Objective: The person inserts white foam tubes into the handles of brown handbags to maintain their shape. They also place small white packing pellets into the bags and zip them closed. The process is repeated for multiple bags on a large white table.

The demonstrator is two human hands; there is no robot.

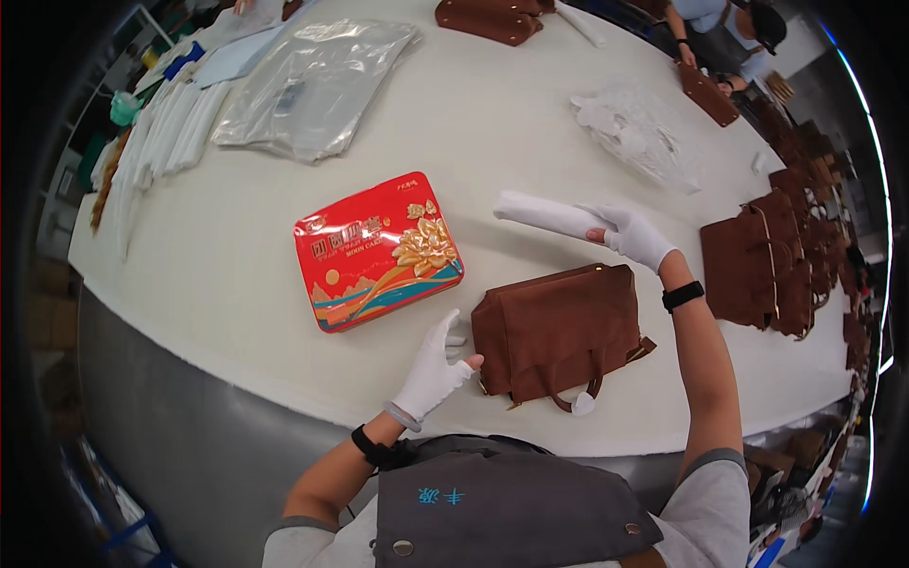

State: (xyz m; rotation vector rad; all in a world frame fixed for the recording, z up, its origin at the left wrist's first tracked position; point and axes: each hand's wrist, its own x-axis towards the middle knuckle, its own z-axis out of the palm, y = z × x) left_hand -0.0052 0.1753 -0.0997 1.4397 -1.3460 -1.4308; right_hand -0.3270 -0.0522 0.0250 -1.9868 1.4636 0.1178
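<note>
Open bench (213,260) left of red tin (379,251), lane between plastic bags (317,85) and crumpled film (634,133), handbag (563,327) blocks near edge, white roll (544,214) beyond

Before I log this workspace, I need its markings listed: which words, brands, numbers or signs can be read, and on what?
Red tin: large and small lettering on its top, partly readable; wording not repeated here.
Dark grey apron: two blue characters, clear; not repeated here.
Clear plastic packaging: dark patch, too blurred to tell whether it is text.
</note>
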